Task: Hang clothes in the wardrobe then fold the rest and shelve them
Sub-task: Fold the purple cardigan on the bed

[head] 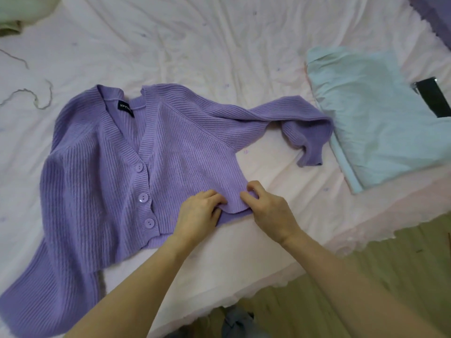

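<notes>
Head view, left to right. Pale green cloth (pixel 14 15) at the top-left corner of the bed sheet (pixel 195 40); loose grey thread (pixel 29 93) lies just below it on the sheet. Purple knit cardigan (pixel 109 152) is spread face up on the sheet, three buttons closed, its left sleeve trailing toward the near edge, its right sleeve bent and ending just beside the folded pale blue garment (pixel 373 118). Left hand (pixel 197 215) and right hand (pixel 268 206) are close together at the cardigan's lower right hem corner, each with fingers curled and pinching the knit; the fabric bunches between them. Black object (pixel 432 96) rests at the blue garment's far right edge. Purple fabric (pixel 434 15) shows at the top-right corner. Wooden floor (pixel 390 264) beyond the bed edge.

Step looks like smoothing or starting a fold. Risks: the ribbed knit is stretchy, so pulling only at this corner could skew the body and crease the fold; the bent right sleeve may drag the blue garment out of shape; the hanging left sleeve could pull the cardigan off the edge.
</notes>
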`<state>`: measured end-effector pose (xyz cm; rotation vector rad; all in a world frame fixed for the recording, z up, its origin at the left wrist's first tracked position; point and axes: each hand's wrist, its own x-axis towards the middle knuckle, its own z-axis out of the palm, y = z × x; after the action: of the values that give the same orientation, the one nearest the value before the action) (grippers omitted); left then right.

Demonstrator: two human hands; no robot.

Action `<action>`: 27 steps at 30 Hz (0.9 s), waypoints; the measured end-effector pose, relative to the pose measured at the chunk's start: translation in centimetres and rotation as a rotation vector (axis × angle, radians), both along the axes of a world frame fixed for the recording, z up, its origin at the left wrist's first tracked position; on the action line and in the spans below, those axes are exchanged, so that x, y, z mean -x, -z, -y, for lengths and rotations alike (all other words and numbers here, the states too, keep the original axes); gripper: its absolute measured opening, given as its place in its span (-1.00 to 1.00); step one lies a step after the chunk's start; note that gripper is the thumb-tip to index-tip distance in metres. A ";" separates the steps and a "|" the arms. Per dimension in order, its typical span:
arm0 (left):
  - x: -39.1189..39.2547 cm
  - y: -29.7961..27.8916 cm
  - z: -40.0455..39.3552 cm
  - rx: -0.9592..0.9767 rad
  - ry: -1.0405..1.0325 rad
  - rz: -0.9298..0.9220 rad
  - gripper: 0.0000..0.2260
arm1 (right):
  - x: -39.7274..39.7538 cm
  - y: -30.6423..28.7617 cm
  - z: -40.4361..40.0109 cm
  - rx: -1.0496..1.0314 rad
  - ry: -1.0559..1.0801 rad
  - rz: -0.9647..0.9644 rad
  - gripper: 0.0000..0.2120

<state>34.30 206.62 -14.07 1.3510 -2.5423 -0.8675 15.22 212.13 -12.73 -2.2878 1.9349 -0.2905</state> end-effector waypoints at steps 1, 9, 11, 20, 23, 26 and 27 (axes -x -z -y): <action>0.5 -0.2 -0.2 0.009 0.022 -0.019 -0.74 | 0.9 0.2 -0.3 -0.012 0.007 -0.038 -0.86; -4.3 -0.4 -2.5 0.052 -0.080 -0.032 -0.70 | -0.4 -0.7 -1.4 -0.248 -0.020 -0.184 -0.83; -8.3 -1.9 -2.7 0.198 -0.444 -0.025 -0.66 | -3.9 -1.8 -0.4 -0.173 -0.052 -0.072 -0.78; -28.5 -1.6 -6.8 -0.229 -0.776 0.380 -0.10 | -27.5 -2.7 4.8 -0.248 -0.442 0.152 -0.77; -33.1 -1.1 -6.4 -0.294 -0.575 0.403 -0.34 | -33.3 -2.7 6.9 -0.193 -0.592 0.055 -0.66; -35.7 -2.7 -4.3 -0.385 -0.666 0.142 -0.76 | -37.4 -2.6 8.8 -0.302 -0.666 -0.130 -0.51; -36.6 -3.2 -3.5 -0.383 -0.760 0.018 -0.82 | -38.6 -2.5 9.5 -0.389 -0.650 -0.172 -0.53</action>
<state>70.90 210.10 -10.83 2.2004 -1.6489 -1.1693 53.82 202.59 -10.27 -2.5436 1.0650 0.3295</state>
